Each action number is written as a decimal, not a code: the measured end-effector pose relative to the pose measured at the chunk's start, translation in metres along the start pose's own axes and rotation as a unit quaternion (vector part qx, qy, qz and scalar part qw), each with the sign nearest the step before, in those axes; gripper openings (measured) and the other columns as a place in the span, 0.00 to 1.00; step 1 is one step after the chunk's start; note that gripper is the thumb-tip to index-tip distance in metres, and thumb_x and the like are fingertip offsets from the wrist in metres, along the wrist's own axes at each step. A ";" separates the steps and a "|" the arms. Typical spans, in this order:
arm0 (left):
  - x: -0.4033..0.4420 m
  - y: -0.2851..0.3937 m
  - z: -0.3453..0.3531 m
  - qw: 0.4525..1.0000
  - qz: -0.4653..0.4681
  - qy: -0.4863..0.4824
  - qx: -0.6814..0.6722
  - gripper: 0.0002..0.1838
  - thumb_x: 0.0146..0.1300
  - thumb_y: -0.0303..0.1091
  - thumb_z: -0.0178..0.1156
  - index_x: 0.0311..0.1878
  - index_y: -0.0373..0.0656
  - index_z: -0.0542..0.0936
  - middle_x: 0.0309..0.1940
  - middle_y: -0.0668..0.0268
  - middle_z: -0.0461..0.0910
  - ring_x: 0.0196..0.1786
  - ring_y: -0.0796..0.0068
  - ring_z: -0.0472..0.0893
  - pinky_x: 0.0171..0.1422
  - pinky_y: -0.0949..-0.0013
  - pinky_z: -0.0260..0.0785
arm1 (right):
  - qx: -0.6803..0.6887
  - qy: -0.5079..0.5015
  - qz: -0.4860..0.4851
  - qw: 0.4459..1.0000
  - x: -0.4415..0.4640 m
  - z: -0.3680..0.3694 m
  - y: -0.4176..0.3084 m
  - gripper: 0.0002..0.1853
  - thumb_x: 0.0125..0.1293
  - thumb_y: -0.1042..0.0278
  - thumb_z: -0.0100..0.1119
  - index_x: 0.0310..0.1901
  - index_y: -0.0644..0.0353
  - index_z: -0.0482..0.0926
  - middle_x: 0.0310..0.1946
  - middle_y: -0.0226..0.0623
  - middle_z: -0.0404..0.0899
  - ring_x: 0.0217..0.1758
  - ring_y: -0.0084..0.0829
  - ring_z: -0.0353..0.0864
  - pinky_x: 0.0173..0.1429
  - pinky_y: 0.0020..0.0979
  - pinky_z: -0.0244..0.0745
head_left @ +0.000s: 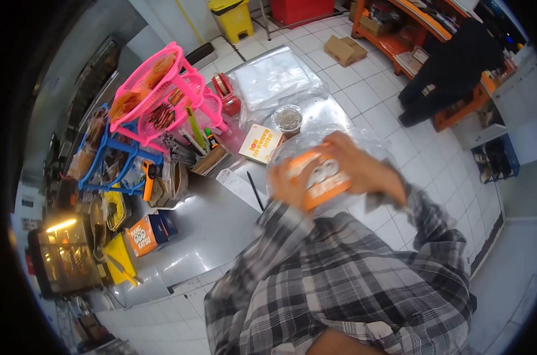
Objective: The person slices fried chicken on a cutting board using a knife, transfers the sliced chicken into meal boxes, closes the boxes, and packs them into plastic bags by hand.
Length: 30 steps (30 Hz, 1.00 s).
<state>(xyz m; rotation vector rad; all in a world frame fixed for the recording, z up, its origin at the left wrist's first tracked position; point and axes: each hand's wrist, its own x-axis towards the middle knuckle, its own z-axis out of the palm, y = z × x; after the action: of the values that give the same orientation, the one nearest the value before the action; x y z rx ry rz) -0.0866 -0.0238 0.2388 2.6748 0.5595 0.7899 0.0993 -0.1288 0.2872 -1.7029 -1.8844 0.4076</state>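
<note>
Orange, white-lettered cardboard box (323,176) is at three o'clock from the view's centre, gripped between the left hand (287,184) and the right hand (350,157), both half-curled round opposite sides, likely to steady it (blur hides the fingertips). Clear, crinkled plastic (372,145) shows around it; whether it encloses the box, I cannot tell. At its ten o'clock, a white, orange-lettered box (261,144) sits, probably for easy reach.

The single head-worn camera looks forward and down, plaid shirt (351,269) near, tiled floor (366,97) far
</note>
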 end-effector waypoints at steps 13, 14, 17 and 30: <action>-0.062 -0.083 -0.150 0.931 -0.216 0.024 -0.292 0.36 0.60 0.43 0.67 0.70 0.47 0.65 0.61 0.51 0.73 0.67 0.57 0.70 0.67 0.57 0.67 | 0.110 -0.221 0.074 0.966 0.065 0.013 -0.054 0.39 0.54 0.60 0.72 0.65 0.54 0.61 0.61 0.51 0.72 0.68 0.52 0.68 0.66 0.44 0.69; -0.082 -0.115 -0.191 0.927 -0.267 0.090 -0.247 0.35 0.61 0.44 0.66 0.70 0.46 0.65 0.61 0.51 0.72 0.67 0.57 0.70 0.67 0.58 0.67 | 0.169 -0.230 0.037 0.958 0.087 0.025 -0.081 0.36 0.58 0.58 0.70 0.64 0.55 0.62 0.60 0.51 0.73 0.66 0.51 0.70 0.64 0.43 0.71; -0.157 -0.234 -0.282 0.873 -0.427 0.236 -0.012 0.35 0.62 0.45 0.64 0.70 0.44 0.65 0.62 0.51 0.72 0.66 0.57 0.71 0.67 0.58 0.68 | 0.354 -0.272 -0.094 0.890 0.160 0.138 -0.144 0.30 0.67 0.53 0.62 0.64 0.56 0.62 0.62 0.53 0.71 0.67 0.47 0.71 0.63 0.44 0.72; -0.338 -0.420 -0.272 0.687 -0.643 0.186 -0.283 0.33 0.69 0.50 0.55 0.69 0.36 0.63 0.63 0.52 0.71 0.62 0.60 0.75 0.64 0.60 0.71 | 0.571 0.129 0.236 0.775 0.327 0.493 -0.234 0.47 0.53 0.35 0.68 0.65 0.59 0.61 0.62 0.46 0.65 0.67 0.44 0.64 0.70 0.40 0.59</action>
<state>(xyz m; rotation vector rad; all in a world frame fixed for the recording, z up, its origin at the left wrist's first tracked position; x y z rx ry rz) -0.6201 0.2424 0.1441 1.0143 1.6439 0.7746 -0.3914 0.2274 0.0945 -1.1836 -0.6215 1.1504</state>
